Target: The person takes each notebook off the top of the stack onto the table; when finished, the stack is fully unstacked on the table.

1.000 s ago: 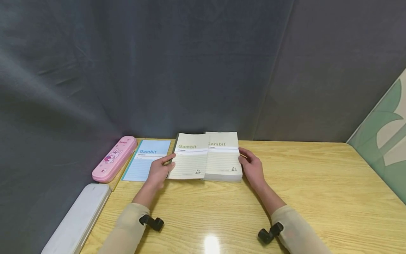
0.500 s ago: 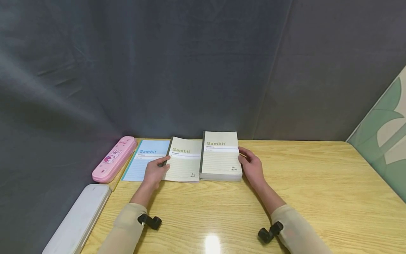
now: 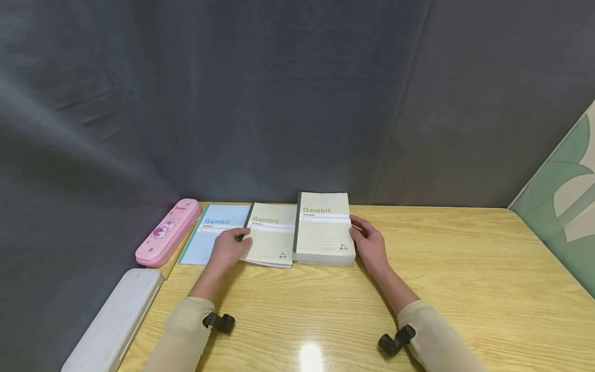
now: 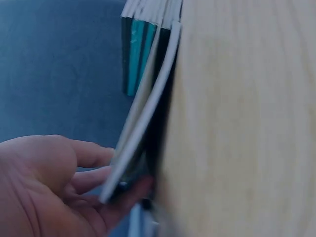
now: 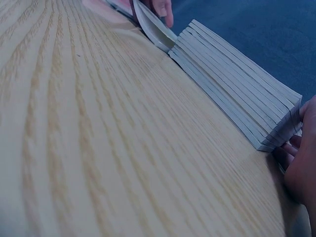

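My left hand pinches a cream Gambit notebook by its dark spine edge, thumb on top and fingers beneath. In the left wrist view, that edge of the notebook is raised and bent up from the table, and two thin layers show there. To its right stands a thick stack of notebooks with a cream Gambit cover on top. My right hand rests its fingers against the right side of that stack; the right wrist view shows them beside its corner. A blue Gambit notebook lies left of the cream one, partly behind my left hand.
A pink pencil case with a rabbit print lies at the table's left edge. Nearer, a long white case runs along the same side. A dark grey curtain hangs behind the wooden table.
My left hand has drawn the cream notebook leftward off the stack and down beside it, over the blue notebook's right side. My right hand stays at the stack.
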Action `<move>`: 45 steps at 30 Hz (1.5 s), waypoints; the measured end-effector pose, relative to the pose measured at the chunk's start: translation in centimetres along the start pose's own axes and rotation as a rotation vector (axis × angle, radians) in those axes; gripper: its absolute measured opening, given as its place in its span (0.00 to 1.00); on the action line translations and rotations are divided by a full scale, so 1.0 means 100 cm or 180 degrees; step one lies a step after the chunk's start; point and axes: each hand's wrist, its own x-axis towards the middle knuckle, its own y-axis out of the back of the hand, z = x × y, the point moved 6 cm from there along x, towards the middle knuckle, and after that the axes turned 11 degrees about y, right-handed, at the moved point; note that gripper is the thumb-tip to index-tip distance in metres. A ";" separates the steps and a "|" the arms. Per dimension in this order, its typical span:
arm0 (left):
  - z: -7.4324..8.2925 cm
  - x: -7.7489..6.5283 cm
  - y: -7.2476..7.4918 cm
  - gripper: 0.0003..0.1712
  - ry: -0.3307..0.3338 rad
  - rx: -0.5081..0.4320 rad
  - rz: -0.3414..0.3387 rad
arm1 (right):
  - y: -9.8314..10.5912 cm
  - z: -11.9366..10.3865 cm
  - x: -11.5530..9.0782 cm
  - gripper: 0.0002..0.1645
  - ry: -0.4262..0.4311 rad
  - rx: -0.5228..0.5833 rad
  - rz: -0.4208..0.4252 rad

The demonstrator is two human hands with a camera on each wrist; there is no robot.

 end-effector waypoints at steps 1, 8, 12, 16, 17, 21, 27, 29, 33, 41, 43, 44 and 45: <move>0.002 -0.001 0.000 0.22 -0.0005 0.0095 -0.0023 | 0.000 0.001 0.000 0.24 -0.0005 -0.0002 0.0012; 0.018 -0.013 -0.002 0.22 0.0035 0.0533 -0.0127 | 0.000 0.001 0.000 0.24 -0.0036 0.0045 0.0020; 0.023 -0.015 -0.003 0.23 -0.0015 0.0696 -0.0072 | 0.000 0.001 0.000 0.24 -0.0049 0.0042 0.0016; 0.025 -0.015 -0.003 0.22 -0.0063 0.0685 -0.0062 | 0.001 0.000 0.001 0.24 -0.0045 0.0013 0.0018; 0.025 -0.014 -0.004 0.21 -0.0091 0.0652 -0.0063 | 0.001 0.000 0.001 0.24 -0.0049 0.0014 0.0023; 0.031 -0.013 -0.007 0.19 -0.0338 0.0303 0.0013 | 0.001 -0.002 0.001 0.24 -0.0025 0.0031 0.0024; 0.038 -0.011 -0.024 0.18 -0.0516 -0.0550 -0.0159 | 0.000 -0.004 0.000 0.28 0.0006 0.0118 -0.0031; 0.041 -0.011 -0.032 0.18 -0.0503 -0.0752 -0.0238 | 0.000 -0.004 0.000 0.28 0.0016 0.0118 -0.0040; 0.045 -0.008 -0.051 0.18 -0.0453 -0.1049 -0.0356 | -0.001 -0.003 0.000 0.29 0.0029 0.0117 -0.0041; 0.055 0.001 -0.086 0.23 -0.0484 -0.1412 -0.0685 | -0.001 0.000 -0.001 0.25 0.0127 -0.0036 -0.0030; 0.058 0.002 -0.091 0.24 -0.0464 -0.1396 -0.0719 | -0.001 0.000 -0.002 0.23 0.0162 -0.0090 -0.0023; 0.059 0.003 -0.093 0.25 -0.0450 -0.1363 -0.0733 | -0.001 0.000 -0.001 0.22 0.0174 -0.0099 -0.0017; 0.060 0.003 -0.095 0.25 -0.0427 -0.1330 -0.0752 | -0.001 -0.001 -0.001 0.22 0.0182 -0.0111 -0.0016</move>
